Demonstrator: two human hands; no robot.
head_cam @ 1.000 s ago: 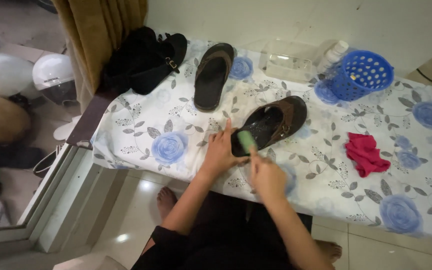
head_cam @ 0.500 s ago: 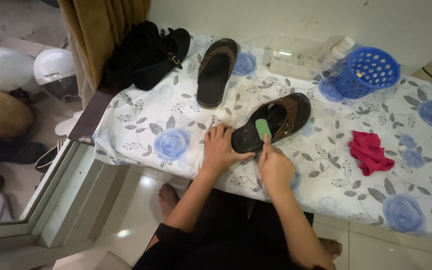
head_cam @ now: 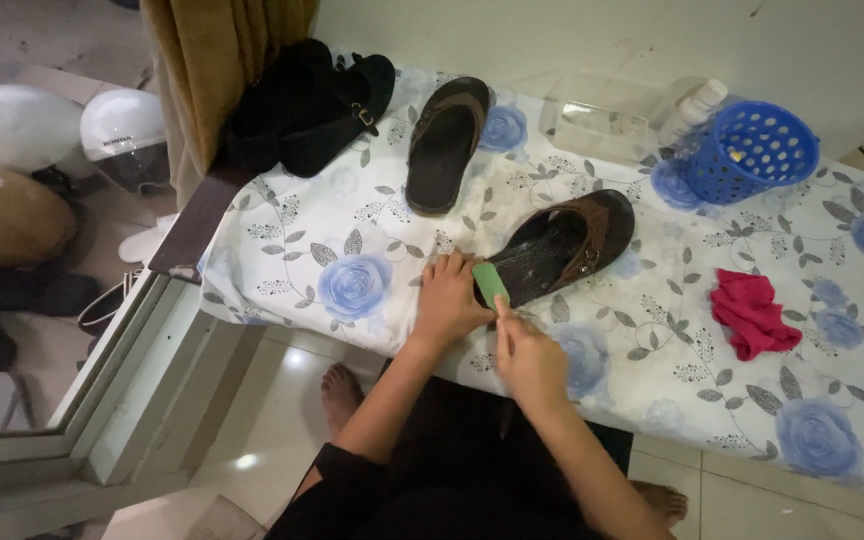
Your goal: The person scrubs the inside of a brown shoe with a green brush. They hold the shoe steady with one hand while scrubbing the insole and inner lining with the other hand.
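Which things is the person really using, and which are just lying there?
In use:
- brown sandal, heel steadied by the left hand
- green brush, held by the right hand

Just lying about:
- other sandal
- black shoes
- blue basket
- red cloth
- clear tray
- white bottle

Brown sandal (head_cam: 564,247) (dark footbed, brown strap) lying sole-down on the flower-printed cloth, heel toward the table's near edge, toe angled up and to the right. Small green brush (head_cam: 490,283), pale and oblong, resting tilted at the heel end of the footbed, touching its rim.
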